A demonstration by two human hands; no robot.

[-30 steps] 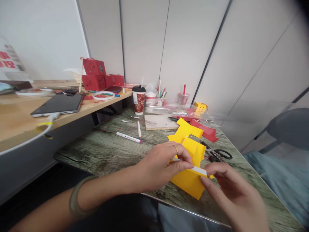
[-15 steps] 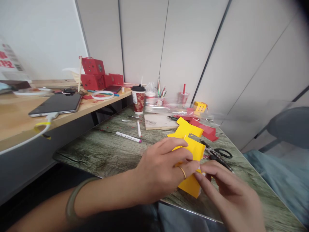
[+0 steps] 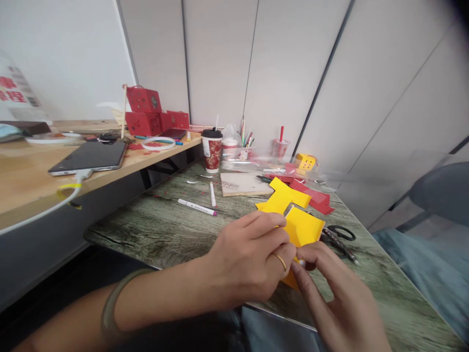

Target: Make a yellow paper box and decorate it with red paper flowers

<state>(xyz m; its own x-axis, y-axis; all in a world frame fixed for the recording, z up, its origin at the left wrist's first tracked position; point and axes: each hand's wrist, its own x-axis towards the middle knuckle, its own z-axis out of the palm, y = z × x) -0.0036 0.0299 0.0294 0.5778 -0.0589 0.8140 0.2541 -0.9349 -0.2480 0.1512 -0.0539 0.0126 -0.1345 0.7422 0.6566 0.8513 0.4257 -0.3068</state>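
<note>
A folded sheet of yellow paper (image 3: 304, 226) with bent flaps is held up over the front of the dark wood-grain table (image 3: 146, 222). My left hand (image 3: 252, 254), with a ring and a bangle on its wrist, grips the paper from the left, its fingers curled over it. From the right, my right hand (image 3: 337, 288) pinches the paper's lower edge between thumb and forefinger, close to the left fingertips. Some small whitish bit shows at that pinch, too small to name. Another cut yellow paper piece (image 3: 284, 194) lies just behind. Black-handled scissors (image 3: 340, 234) lie to the right, partly hidden.
A white marker (image 3: 197, 207) and a shorter white pen (image 3: 212, 194) lie left of a pale board (image 3: 245, 185). Behind stand a lidded paper cup (image 3: 211, 151) and a yellow box (image 3: 306, 162). Red boxes (image 3: 143, 123) and a tablet (image 3: 90, 156) are on the higher desk.
The yellow paper in my hands has tilted, its upper part swinging right and its lower part turning under. My right hand has shifted slightly left and keeps its pinch.
</note>
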